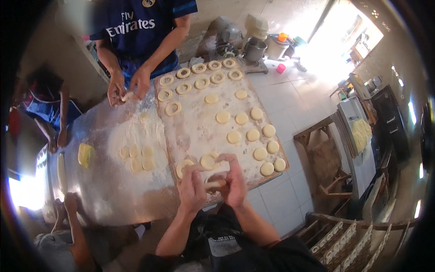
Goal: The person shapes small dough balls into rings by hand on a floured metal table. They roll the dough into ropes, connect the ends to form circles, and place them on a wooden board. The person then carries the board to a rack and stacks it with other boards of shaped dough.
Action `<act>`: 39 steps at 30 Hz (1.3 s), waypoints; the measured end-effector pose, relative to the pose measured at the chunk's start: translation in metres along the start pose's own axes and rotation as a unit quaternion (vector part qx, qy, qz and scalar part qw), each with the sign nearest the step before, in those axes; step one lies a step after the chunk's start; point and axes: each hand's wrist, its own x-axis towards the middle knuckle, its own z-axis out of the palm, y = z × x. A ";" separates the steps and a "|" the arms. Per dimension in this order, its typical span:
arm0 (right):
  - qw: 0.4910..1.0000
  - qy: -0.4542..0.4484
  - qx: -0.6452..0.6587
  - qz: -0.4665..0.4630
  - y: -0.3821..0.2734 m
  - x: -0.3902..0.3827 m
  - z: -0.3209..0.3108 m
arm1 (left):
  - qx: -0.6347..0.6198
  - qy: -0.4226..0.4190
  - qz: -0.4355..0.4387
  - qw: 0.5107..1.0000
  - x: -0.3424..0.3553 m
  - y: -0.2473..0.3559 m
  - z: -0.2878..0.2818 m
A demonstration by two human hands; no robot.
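My left hand and my right hand are closed around a pale piece of dough, held just above the near edge of a floured wooden board. Fingers cover part of the dough, so its full shape is hidden. Just beyond my hands lie a dough ring and another round piece, partly covered by my fingers. Rows of dough rings fill the far side of the board. Several flat dough discs rest on its right side.
Left of the board, a metal table carries more dough discs, a yellow lump and a long dough roll. Co-workers' hands work across the table and at its left. A slatted rack holds rings at lower right.
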 end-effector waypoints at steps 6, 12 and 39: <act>0.876 0.003 0.480 -0.047 0.011 -0.022 -0.040 | 0.005 -0.050 -0.049 0.998 0.001 0.011 0.039; 0.996 0.082 0.034 -0.009 0.003 -0.029 -0.063 | 0.015 -0.073 -0.039 0.996 0.000 0.016 0.071; 0.822 0.162 -0.530 0.131 0.033 -0.041 -0.097 | 0.324 -0.303 -0.144 0.884 -0.008 -0.010 0.096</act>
